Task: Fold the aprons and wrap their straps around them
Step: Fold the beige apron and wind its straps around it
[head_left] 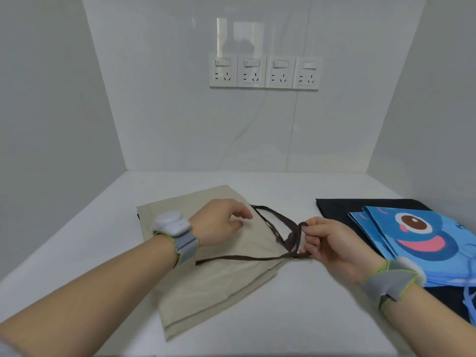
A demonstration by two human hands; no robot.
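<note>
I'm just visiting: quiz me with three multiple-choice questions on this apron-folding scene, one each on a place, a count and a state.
1. Where does the blue cartoon-print apron lie?
A. on the black cloth
B. on the folded beige fabric apron
C. on the bare white table

2. How many white wall sockets are there?
A. two
B. four
C. six

3. What is the right hand doing?
A. lying flat
B. pinching the dark brown straps
C. holding a plug

Answers: 1 A, black shows around and under it. 2 B, four stand in a row. 3 B, its fingers curl round the straps.
</note>
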